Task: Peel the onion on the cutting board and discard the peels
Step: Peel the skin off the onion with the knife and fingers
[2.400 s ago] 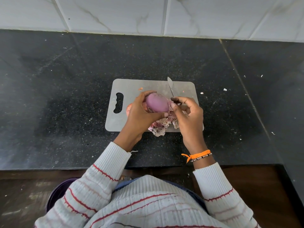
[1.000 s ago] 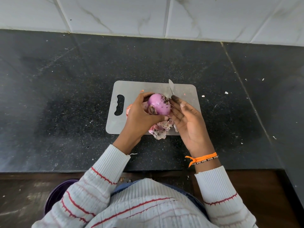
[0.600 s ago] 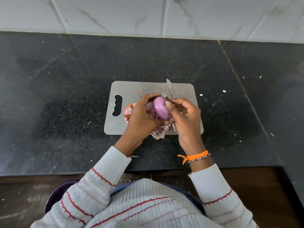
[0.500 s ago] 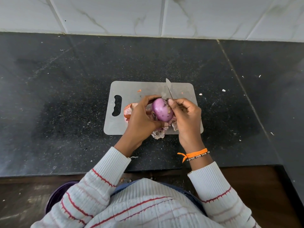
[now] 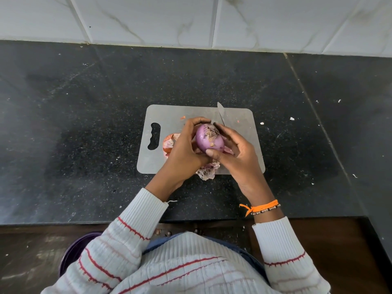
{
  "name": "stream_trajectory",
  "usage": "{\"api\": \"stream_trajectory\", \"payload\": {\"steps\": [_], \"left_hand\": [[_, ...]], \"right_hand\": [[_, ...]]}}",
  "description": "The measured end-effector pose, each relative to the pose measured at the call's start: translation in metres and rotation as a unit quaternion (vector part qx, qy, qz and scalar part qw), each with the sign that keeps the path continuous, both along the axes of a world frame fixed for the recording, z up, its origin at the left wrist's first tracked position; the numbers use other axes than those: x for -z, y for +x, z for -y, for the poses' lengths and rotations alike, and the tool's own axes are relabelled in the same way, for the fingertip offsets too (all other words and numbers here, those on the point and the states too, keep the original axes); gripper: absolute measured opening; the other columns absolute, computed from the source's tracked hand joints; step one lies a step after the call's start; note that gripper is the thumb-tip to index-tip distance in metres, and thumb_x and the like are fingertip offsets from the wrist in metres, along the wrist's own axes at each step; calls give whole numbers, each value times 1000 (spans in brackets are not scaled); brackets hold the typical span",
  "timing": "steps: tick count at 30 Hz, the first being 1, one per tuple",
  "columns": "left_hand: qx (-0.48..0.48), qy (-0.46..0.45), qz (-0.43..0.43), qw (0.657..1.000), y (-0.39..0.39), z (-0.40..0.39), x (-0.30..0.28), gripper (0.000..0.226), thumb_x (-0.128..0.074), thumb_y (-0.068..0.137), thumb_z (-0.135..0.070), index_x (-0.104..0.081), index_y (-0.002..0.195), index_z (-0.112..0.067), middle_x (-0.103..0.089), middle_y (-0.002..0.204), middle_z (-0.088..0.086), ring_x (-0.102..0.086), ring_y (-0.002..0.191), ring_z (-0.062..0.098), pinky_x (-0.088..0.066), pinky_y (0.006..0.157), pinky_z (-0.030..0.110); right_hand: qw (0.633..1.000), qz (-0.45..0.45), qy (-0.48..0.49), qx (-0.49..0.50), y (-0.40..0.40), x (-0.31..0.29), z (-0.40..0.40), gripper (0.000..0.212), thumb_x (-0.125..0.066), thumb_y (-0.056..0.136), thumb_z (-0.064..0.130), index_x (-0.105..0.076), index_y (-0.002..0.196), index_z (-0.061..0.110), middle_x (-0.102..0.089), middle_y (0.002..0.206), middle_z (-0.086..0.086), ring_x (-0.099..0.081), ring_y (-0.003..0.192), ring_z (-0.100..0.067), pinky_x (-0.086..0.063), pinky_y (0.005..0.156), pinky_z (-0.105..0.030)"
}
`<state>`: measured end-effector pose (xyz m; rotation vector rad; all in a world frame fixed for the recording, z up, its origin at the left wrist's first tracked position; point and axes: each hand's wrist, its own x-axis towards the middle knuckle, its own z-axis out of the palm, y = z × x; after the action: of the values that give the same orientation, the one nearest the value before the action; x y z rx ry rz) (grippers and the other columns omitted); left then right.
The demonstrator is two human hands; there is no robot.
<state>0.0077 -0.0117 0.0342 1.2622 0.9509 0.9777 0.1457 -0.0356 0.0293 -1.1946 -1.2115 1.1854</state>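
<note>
Single head-worn wide-angle view, looking steeply down and forward from above the person's chest onto the black speckled stone countertop (image 5: 84, 124), near range.

No legible text, label, brand, number or sign anywhere in the head view. Checked: cutting board (image 5: 191, 115), knife blade (image 5: 220, 112), wall tiles (image 5: 148, 18), countertop (image 5: 84, 124), striped sweater (image 5: 180, 262), wrist bands (image 5: 263, 206). All unmarked; the beads on the bands are too small to read.
</note>
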Motion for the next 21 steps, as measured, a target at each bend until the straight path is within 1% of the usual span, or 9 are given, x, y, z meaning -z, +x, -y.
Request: {"api": "stream_trajectory", "payload": {"steps": [2, 5, 8, 10, 12, 15, 18, 19, 21], "left_hand": [[16, -16, 11, 1000, -2, 0, -3, 71, -58, 70, 26, -40, 130, -8, -55, 121, 3, -61, 109, 15, -54, 83, 26], [20, -93, 103, 990, -5, 0, -8, 59, -44, 82, 23, -43, 132, -9, -55, 127, 3, -61, 108, 17, -56, 81, 25], [13, -188, 166, 968, -7, -2, -13, 39, -35, 96, 1, -49, 131, -9, -63, 115, 11, -66, 90, 21, -57, 76, 27], [21, -217, 147, 965, -8, -3, -14, 36, -35, 100, -16, -50, 131, -8, -65, 107, 15, -68, 81, 22, -59, 70, 26], [26, -210, 127, 969, -8, -2, -14, 36, -41, 97, -17, -50, 131, -10, -66, 104, 14, -68, 76, 18, -59, 69, 25], [44, -158, 104, 981, -8, -1, -12, 47, -53, 89, -3, -47, 134, -14, -65, 113, 5, -67, 92, 15, -57, 79, 27], [33, -77, 17, 996, -2, 2, -10, 70, -69, 75, 3, -44, 137, -18, -60, 118, 0, -63, 105, 13, -54, 87, 26], [18, -54, -2, 998, 1, 4, -10, 72, -72, 74, 2, -43, 136, -19, -59, 119, -1, -61, 107, 12, -53, 89, 25], [-12, -15, -14, 1000, 6, 8, -9, 65, -70, 77, 0, -45, 134, -19, -59, 119, -3, -61, 107, 9, -52, 90, 26]], "right_hand": [[1000, -30, -5, 1, 2, 0, 0, 53, -78, 68, 12, -57, 116, 25, -65, 115, 5, -63, 108, -10, -52, 88, -25], [997, -75, -2, 20, 5, 4, -1, 55, -78, 65, 5, -58, 115, 17, -65, 116, -3, -62, 110, -14, -51, 90, -27], [997, -61, 19, 32, 7, 8, -1, 58, -76, 63, 0, -56, 116, 10, -61, 121, -9, -59, 115, -18, -51, 91, -28], [998, -14, 41, 36, 8, 10, 0, 64, -79, 61, 0, -54, 119, 10, -57, 126, -9, -56, 119, -19, -50, 93, -30], [996, 52, 63, 40, 9, 13, 1, 72, -83, 61, 6, -51, 125, 14, -55, 129, -6, -53, 122, -18, -49, 95, -32], [988, 127, 68, 49, 9, 15, 2, 82, -85, 62, 16, -46, 133, 20, -52, 132, -2, -51, 124, -13, -48, 99, -33], [972, 197, 89, 89, 3, 12, 5, 82, -81, 58, 23, -47, 133, 19, -54, 128, -1, -51, 121, -12, -49, 96, -30], [966, 216, 101, 103, 0, 12, 5, 81, -78, 57, 22, -48, 132, 18, -54, 125, 0, -52, 119, -15, -49, 95, -30], [956, 238, 117, 129, -5, 10, 5, 78, -74, 57, 21, -49, 130, 16, -54, 120, 3, -53, 116, -17, -49, 95, -33]]}}
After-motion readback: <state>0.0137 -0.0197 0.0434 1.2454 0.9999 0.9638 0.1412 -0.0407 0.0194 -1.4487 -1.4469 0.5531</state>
